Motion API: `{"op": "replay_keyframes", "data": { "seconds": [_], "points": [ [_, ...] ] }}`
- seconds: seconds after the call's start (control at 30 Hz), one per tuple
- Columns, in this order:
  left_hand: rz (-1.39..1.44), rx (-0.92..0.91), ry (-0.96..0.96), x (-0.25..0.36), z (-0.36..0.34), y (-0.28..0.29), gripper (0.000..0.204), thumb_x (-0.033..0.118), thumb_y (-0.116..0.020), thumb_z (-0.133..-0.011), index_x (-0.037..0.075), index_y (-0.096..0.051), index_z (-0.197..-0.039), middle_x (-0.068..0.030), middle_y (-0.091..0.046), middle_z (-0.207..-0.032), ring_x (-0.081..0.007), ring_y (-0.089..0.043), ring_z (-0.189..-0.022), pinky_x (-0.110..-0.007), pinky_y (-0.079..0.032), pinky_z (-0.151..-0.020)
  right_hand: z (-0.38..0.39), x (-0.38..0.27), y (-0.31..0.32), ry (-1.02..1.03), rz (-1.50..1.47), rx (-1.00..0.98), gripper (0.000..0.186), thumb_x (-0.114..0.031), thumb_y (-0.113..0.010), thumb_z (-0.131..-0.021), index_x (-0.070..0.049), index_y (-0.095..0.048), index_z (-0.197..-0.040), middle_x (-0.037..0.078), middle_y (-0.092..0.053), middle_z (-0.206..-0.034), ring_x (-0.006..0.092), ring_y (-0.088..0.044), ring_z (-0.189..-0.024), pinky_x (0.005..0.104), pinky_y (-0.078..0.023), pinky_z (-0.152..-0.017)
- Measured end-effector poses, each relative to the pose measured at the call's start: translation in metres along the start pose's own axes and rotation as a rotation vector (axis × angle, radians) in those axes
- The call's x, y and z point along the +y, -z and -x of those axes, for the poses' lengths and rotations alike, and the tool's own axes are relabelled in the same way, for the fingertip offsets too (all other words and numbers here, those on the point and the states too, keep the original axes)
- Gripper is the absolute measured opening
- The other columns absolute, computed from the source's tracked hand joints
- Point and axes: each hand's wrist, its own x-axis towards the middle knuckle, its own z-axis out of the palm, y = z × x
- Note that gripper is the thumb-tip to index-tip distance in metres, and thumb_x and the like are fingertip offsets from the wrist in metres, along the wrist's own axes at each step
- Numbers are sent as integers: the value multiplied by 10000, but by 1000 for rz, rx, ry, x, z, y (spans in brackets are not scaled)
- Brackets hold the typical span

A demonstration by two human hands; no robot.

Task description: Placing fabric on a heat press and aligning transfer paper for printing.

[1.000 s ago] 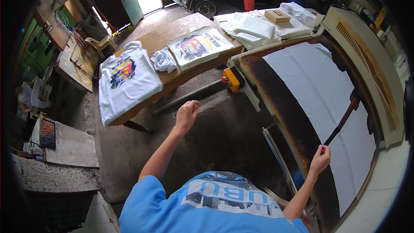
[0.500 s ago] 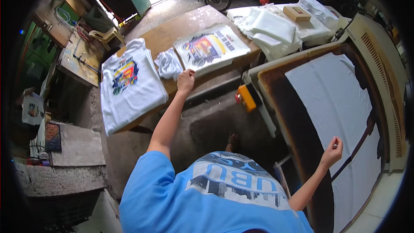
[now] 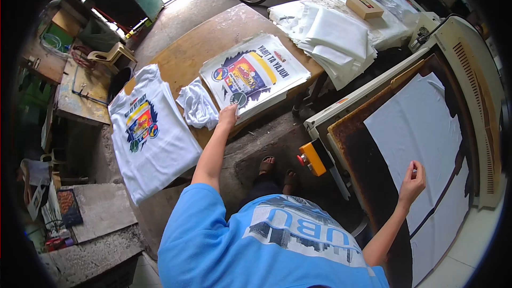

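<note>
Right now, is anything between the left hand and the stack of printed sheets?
Nothing visible: the left hand is at the near edge of the printed sheets, though contact is unclear. The crumpled cloth lies to the hand's left, not in between.

Person, bare forearms, left hand [image 3: 228, 114] and right hand [image 3: 412, 181] both ungloved. Sky-blue T-shirt [image 3: 213, 250], short loose sleeves [image 3: 198, 208]. Chest print [image 3: 304, 229]: pale panel, big blue block letters, dark grey city skyline, darker patterned strip toward hem. Dark legwear [image 3: 258, 191], shadowed, cut unclear. Open footwear [image 3: 268, 164], dark straps; detail too small.
</note>
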Motion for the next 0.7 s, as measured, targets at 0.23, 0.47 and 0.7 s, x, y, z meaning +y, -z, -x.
{"op": "replay_keyframes", "data": {
  "seconds": [0.23,0.47,0.7],
  "points": [
    [234,-148,-195,-25,-24,11,117,141,-623,-673,39,-650,-723,-162,-607,-726,-307,-589,-718,-377,-461,-670,-13,-37,-21,-61,2,-41,101,-88,-536,-820,5,-575,-811,63,-556,-706,140,-454,-501,265,-371,-453],
    [234,-112,-75,-21,-53,71,156,214,-665,-672,70,-663,-730,-123,-619,-689,-268,-602,-650,-355,-469,-618,-15,-115,-67,-3,-231,-162,75,-63,-549,-801,8,-572,-798,85,-559,-703,171,-513,-554,260,-405,-494],
    [641,62,-295,67,-79,171,171,166,-661,-742,2,-633,-783,-62,-630,-652,-105,-590,-621,-246,-460,-560,22,-182,-128,-450,-824,-562,142,-150,-529,-833,-27,-592,-864,49,-598,-721,85,-568,-637,201,-438,-494]
  ]
}}
